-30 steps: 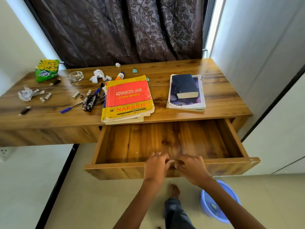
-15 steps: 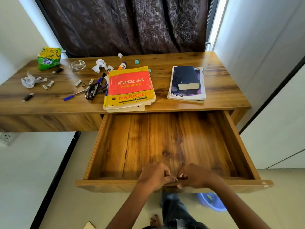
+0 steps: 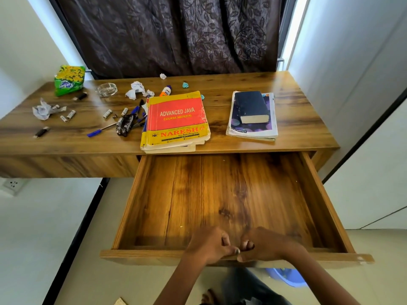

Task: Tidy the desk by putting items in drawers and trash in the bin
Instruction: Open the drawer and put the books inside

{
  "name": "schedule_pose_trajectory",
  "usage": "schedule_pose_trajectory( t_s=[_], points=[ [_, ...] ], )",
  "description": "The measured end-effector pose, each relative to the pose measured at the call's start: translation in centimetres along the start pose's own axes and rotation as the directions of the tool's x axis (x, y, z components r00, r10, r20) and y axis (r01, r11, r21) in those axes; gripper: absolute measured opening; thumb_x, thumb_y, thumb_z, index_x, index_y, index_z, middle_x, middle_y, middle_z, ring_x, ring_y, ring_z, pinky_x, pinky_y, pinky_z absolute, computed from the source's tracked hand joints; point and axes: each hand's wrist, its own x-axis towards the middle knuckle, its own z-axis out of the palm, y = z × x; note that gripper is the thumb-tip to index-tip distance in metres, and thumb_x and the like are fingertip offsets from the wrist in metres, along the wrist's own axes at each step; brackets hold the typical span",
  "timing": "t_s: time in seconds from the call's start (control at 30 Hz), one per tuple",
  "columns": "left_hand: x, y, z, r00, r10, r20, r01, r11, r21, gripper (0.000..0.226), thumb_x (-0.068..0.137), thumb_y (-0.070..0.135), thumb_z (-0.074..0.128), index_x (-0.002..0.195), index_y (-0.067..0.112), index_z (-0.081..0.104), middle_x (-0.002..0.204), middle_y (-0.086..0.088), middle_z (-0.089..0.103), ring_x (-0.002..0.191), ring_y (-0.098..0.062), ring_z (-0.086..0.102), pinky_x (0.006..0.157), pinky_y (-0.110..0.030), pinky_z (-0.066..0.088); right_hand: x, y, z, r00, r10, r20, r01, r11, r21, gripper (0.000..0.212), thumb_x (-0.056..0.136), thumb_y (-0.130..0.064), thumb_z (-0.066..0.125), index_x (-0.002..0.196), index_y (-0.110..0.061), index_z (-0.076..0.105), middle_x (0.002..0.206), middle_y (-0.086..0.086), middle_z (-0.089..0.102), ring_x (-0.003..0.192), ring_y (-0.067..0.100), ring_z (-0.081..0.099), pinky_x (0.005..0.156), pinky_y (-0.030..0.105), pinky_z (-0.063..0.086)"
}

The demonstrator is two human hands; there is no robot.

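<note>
blue bin (image 3: 288,277): mostly hidden under drawer front (image 3: 154,254) | counter (image 3: 286,84): left end cut by frame edge | small items by pens (image 3: 123,125): too small to identify | hands' fingertips: hidden behind drawer front

Open drawer offers wide bare room; desk top is crowded at the left and middle.

The drawer (image 3: 220,194) stands pulled far out, its wooden floor bare from wall to wall, and only the left hand (image 3: 209,245) and right hand (image 3: 264,244), curled over the middle of its front rim, block that edge. On the desk (image 3: 297,119), a yellow-and-red book stack (image 3: 176,122) overhangs the edge above the drawer's left part, and a dark book on magazines (image 3: 252,115) sits to its right. Bare strips lie between the two stacks and at the far right end. Pens, batteries and crumpled paper (image 3: 136,89) clutter the left half.
</note>
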Motion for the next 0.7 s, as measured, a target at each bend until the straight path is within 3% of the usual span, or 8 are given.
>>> schedule_pose_trajectory(
  t_s=[0.13,0.27,0.33,0.43,0.57,0.7],
  points=[
    [0.6,-0.7,-0.3,0.997,-0.052,0.049,0.058,0.990,-0.130,0.021,0.088,0.047,0.058,0.093,0.028,0.066,0.088,0.008,0.061,0.081,-0.005,0.053,0.066,-0.021,0.039,0.6,0.5,-1.7,0.998,-0.044,0.043,0.037,0.989,0.145,0.031,0.090,-0.042,0.056,0.105,-0.017,0.067,0.102,-0.005,0.063,0.091,0.002,0.056,0.079,0.015,0.043],
    [0.8,-1.3,-1.5,0.996,-0.081,-0.043,0.069,0.971,-0.231,0.014,0.092,0.040,0.054,0.092,0.028,0.060,0.080,0.013,0.054,0.069,0.003,0.048,0.057,-0.006,0.034,1.9,-0.3,-4.7,0.986,-0.074,-0.146,0.118,0.939,0.322,0.012,0.091,-0.031,0.057,0.094,-0.025,0.066,0.091,-0.012,0.065,0.082,-0.004,0.061,0.070,0.009,0.045],
    [0.9,-1.8,-2.3,0.989,-0.133,-0.070,0.113,0.966,-0.231,0.020,0.091,0.045,0.053,0.098,0.030,0.063,0.089,0.015,0.058,0.081,0.002,0.054,0.071,-0.013,0.041,3.2,-1.0,-7.1,0.964,-0.068,-0.257,0.163,0.916,0.368,0.009,0.092,-0.026,0.057,0.097,-0.026,0.064,0.084,-0.013,0.064,0.074,-0.010,0.060,0.063,0.007,0.044],
    [1.1,-2.4,-3.5,0.981,-0.189,-0.052,0.170,0.951,-0.257,0.025,0.089,0.049,0.051,0.105,0.033,0.063,0.104,0.015,0.062,0.099,-0.002,0.057,0.087,-0.024,0.046,6.3,-1.8,-10.4,0.931,-0.024,-0.365,0.211,0.851,0.481,0.017,0.092,-0.022,0.056,0.108,-0.021,0.063,0.087,-0.008,0.064,0.072,0.000,0.062,0.064,0.016,0.046],
    [1.3,-3.1,-4.2,0.978,-0.210,-0.016,0.191,0.919,-0.346,0.027,0.090,0.052,0.048,0.109,0.037,0.060,0.114,0.014,0.060,0.105,-0.002,0.055,0.092,-0.026,0.045,10.2,-3.2,-14.2,0.891,0.079,-0.448,0.242,0.750,0.615,0.021,0.094,-0.020,0.052,0.114,-0.017,0.058,0.102,0.002,0.065,0.093,0.013,0.063,0.080,0.025,0.051],
    [0.8,-3.0,-4.7,0.977,-0.212,0.034,0.199,0.837,-0.509,0.029,0.095,0.045,0.047,0.116,0.031,0.060,0.119,0.012,0.060,0.105,0.005,0.051,0.082,-0.007,0.041,13.1,-5.4,-17.3,0.864,0.166,-0.476,0.253,0.675,0.693,0.017,0.096,-0.020,0.049,0.107,-0.012,0.059,0.101,0.004,0.061,0.099,0.020,0.059,0.088,0.033,0.050]
  ],
)
